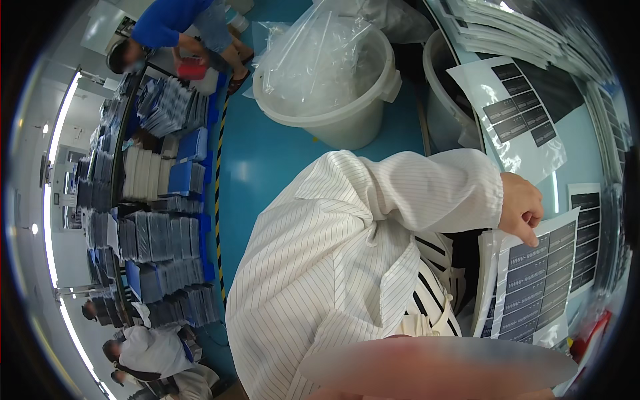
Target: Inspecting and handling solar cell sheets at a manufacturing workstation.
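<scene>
My left hand (pixel 523 207) reaches over a work table on the right, fingers curled and thumb straight. It is closed at the top edge of a printed sheet (pixel 533 287), which carries rows of dark label panels. The thumb tip lies on the sheet's face; whether any finger is behind the edge is hidden. Under this sheet lies a thick stack of sheets (pixel 488 263), its pale edges showing. Another sheet of dark panels (pixel 585 230) lies just beyond. My right hand does not show; a blurred patch covers the lower edge.
Glossy film with dark panels (pixel 507 100) overhangs the table edge. Stacked sheets (pixel 513 30) lie farther up. A white bin (pixel 320 123) of clear plastic stands on the blue floor, a second bin (pixel 443 100) beside it. Racks of stacked panels (pixel 160 237) and several co-workers are at left.
</scene>
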{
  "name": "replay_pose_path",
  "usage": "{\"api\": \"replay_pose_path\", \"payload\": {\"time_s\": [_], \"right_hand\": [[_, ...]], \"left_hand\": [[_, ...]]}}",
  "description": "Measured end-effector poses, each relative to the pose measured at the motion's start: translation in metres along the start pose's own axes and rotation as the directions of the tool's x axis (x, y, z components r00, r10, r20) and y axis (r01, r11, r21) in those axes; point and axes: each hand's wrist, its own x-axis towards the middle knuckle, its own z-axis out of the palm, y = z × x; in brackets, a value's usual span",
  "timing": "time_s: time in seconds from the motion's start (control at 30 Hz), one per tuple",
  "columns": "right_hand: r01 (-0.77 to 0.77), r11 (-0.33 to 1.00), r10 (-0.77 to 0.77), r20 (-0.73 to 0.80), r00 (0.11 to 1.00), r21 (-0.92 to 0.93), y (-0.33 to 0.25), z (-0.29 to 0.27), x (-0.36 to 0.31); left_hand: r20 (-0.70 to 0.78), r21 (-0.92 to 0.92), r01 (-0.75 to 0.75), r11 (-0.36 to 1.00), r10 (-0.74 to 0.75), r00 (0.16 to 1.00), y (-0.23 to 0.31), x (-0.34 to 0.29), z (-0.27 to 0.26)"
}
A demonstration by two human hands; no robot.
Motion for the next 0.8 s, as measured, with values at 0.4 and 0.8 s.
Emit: {"api": "replay_pose_path", "payload": {"time_s": [0.4, 0.8], "right_hand": [[-0.183, 0.983, 0.183, -0.013, 0.983, 0.014, 0.04, -0.037, -0.01], [-0.025, 0.994, 0.011, 0.131, 0.991, 0.104, -0.055, 0.079, -0.008]], "left_hand": [[0.198, 0.02, 0.088, 0.996, -0.09, 0.976, 0.004, 0.041, -0.002], [0.057, 0.039, 0.056, 0.998, -0.058, 0.997, 0.001, 0.047, 0.01]]}}
